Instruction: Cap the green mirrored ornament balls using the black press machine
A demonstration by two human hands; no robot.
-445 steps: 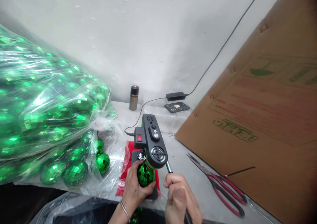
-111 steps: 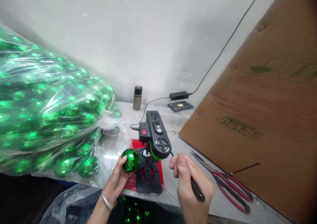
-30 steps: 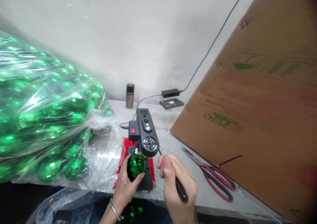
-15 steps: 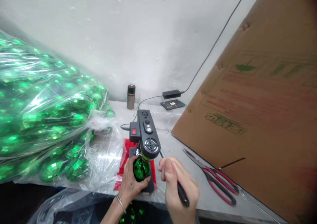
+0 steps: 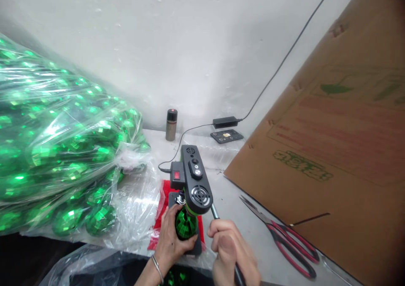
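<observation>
Below the head of the black machine (image 5: 196, 178), lower centre, the green ball (image 5: 186, 227) sits held between thumb and fingers of the left hand (image 5: 171, 237) (the head hides its top), the right hand (image 5: 232, 248) wrapped round the lever (image 5: 239, 276). A cardboard box (image 5: 332, 134) fills the right, a plastic bag of balls (image 5: 129, 158) the left, shears (image 5: 295, 240) lower right. The left wrist slants up from the bottom edge, wearing a bracelet (image 5: 157, 267).

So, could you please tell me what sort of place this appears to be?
Probably a small workshop or packing station: there's a black machine with a red rectangular switch, a clear plastic bag full of shiny green faceted balls, and a large printed brown cardboard panel, perhaps a box side.
</observation>
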